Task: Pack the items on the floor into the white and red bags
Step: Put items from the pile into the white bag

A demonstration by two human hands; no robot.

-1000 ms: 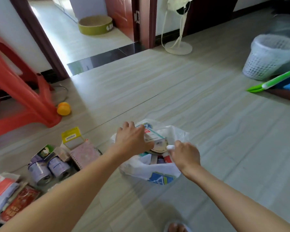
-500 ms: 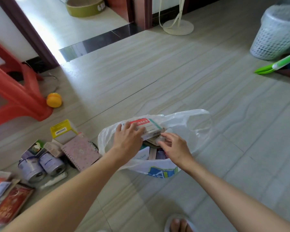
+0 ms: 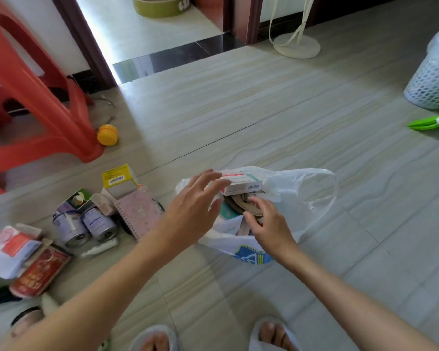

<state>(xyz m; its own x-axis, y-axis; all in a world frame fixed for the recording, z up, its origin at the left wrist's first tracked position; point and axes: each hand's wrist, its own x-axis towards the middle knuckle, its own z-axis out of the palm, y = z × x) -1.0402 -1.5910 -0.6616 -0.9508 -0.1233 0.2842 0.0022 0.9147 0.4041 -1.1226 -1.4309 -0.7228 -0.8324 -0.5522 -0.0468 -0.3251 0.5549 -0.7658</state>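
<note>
A white plastic bag lies open on the floor in the middle, with several items inside. A white and red box rests on top of them. My left hand hovers at the box's left end, fingers spread, fingertips just at its edge. My right hand is in the bag's mouth, fingers apart and resting on a brown woven item under the box. Loose items lie to the left: a yellow box, a pink notebook, two purple cans, a red packet. No red bag is in view.
A red plastic stool stands at the far left with a yellow ball beside it. A white mesh basket and a green tool are at the right edge. A fan base stands by the doorway. My slippered feet are below.
My left hand has lifted off the box and spread its fingers. My right hand has shifted onto the brown item. The bag's right side has spread flat on the floor.
</note>
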